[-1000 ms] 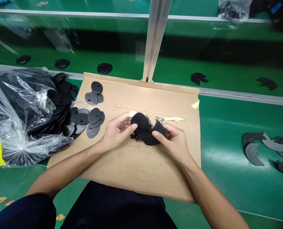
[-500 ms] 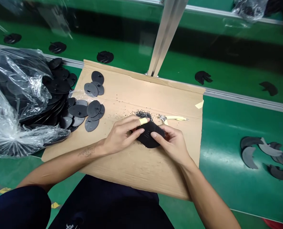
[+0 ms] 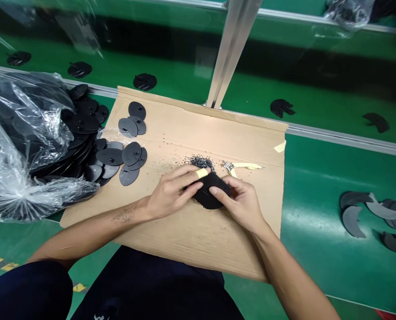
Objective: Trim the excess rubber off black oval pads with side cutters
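Observation:
Between both hands I hold a flat black plastic piece (image 3: 208,194) over the cardboard sheet (image 3: 198,242). My left hand (image 3: 173,189), with yellow tape round a finger, grips its left edge. My right hand (image 3: 243,202) pinches its right side, thumb on top. The piece's full outline is partly covered by my fingers. Just beyond it lies a heap of small black scraps (image 3: 201,162). Nippers with pale yellow handles (image 3: 244,166) rest to the right of the heap, touched by neither hand.
Several black oval discs (image 3: 131,154) lie on the cardboard's left side. Left of them is a clear plastic bag (image 3: 21,178) full of dark discs. Curved black pieces (image 3: 353,220) sit on the green surface at right. A metal post (image 3: 229,53) rises beyond the cardboard; black parts (image 3: 145,81) lie behind the rail.
The view has shifted slightly. Both hands keep hold of the black piece in nearly the same spot, and the right thumb has slid a little to the left on it.

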A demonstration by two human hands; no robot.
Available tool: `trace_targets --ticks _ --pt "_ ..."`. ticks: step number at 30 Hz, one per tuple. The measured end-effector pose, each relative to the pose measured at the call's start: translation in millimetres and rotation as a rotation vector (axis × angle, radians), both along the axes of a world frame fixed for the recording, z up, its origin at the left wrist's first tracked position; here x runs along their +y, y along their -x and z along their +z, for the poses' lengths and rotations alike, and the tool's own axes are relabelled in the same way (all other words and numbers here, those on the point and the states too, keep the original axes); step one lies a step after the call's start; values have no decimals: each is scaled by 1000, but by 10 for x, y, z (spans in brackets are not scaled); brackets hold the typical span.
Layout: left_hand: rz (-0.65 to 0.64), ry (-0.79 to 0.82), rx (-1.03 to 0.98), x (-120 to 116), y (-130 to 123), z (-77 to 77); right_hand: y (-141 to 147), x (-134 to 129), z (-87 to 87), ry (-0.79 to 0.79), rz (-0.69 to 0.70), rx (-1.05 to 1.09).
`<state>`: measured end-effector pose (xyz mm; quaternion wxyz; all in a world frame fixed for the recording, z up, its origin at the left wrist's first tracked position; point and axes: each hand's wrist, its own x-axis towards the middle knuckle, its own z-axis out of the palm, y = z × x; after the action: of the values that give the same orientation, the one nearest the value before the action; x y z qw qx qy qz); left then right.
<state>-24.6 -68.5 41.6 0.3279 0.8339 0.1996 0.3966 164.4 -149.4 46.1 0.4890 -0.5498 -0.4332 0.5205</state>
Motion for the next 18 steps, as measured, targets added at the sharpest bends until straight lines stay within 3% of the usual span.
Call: trace_targets --ticks 11,18 --pt "1 -10 -11 -7 3 20 13 -10 27 -86 4 -122" --pt "-12 121 -20 -27 -12 -43 34 -27 65 -212 4 -247"
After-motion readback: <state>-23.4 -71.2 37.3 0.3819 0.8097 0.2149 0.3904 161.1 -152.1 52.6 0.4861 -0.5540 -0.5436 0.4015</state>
